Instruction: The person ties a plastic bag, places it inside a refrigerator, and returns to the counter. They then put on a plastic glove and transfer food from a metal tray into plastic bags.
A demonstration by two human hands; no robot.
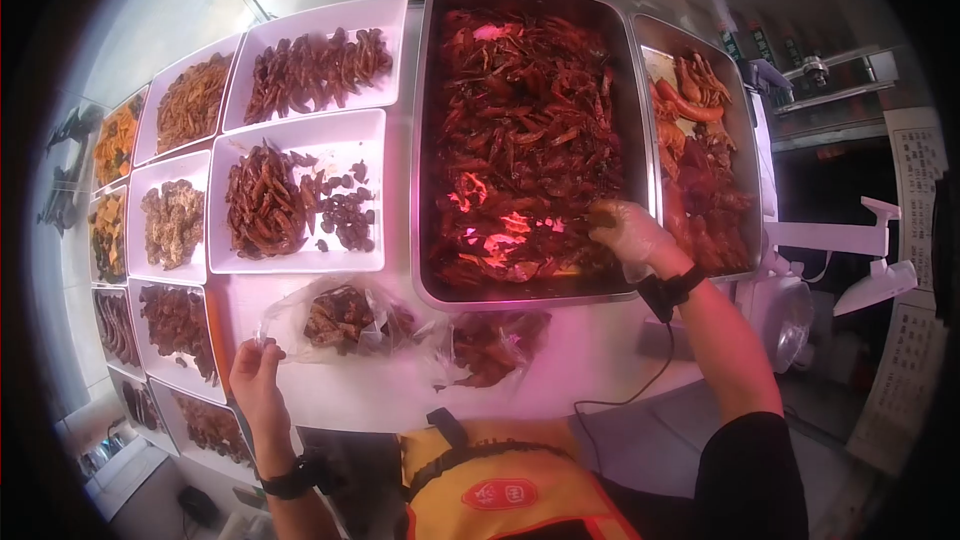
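My left hand (258,372) is closed in a pinch on the edge of a clear plastic bag (385,325). Dark brown meat pieces (340,318) lie inside that bag on the counter. My right hand (632,232), in a thin clear glove, reaches over the near right part of a large metal tray (648,140). Its fingers are curled at the glossy dark red meat pieces (530,100) filling the tray; what they grip is hidden. A second clear bag (495,345) of reddish-brown meat lies just below the tray.
White trays of brown meat and other food, including one tray (375,140), line the left side. A smaller metal tray (755,190) of reddish meat stands on the right, beside white equipment (825,238). A dark cable (640,392) hangs from my right wrist.
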